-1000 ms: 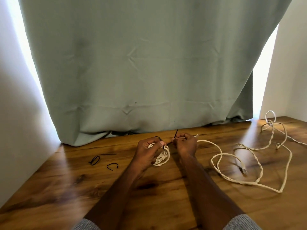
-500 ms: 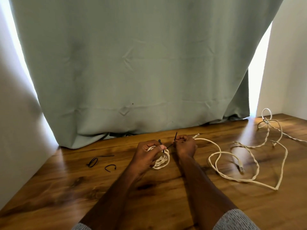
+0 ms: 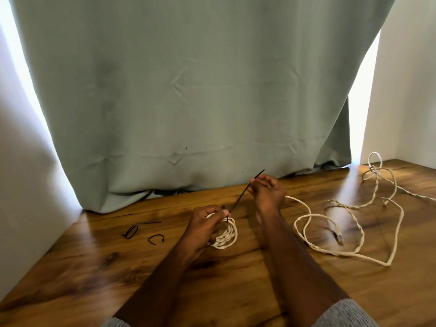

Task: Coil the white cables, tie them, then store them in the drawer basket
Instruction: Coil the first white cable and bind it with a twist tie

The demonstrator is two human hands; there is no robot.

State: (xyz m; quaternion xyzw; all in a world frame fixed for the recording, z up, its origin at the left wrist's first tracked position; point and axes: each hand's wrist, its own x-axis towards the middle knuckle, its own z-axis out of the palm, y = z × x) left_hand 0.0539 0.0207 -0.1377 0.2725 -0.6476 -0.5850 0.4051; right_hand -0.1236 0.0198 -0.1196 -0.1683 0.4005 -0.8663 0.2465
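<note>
White cable is what your hands are busy with: one coiled cable (image 3: 225, 234), plus loose cable (image 3: 330, 232) sprawled on the wooden floor (image 3: 236, 291) to the right of your right hand; whether that tangle is one cable or two cannot be told. Black ties number three: one in your hands and two spare ties (image 3: 144, 233) lying left of your left hand.

Your left hand (image 3: 204, 226) is curled round the coil, thumb pressed on top where the black tie (image 3: 245, 193) wraps it. Your right hand (image 3: 266, 191), up and away from the left, pinches the tie's free end between thumb and fingertips, and the strap runs taut down to the coil.

Half a second ago both hands sat close together; your right has since pulled up and away, drawing the strap longer.

Beyond your hands hangs a grey-green curtain (image 3: 188, 90).
</note>
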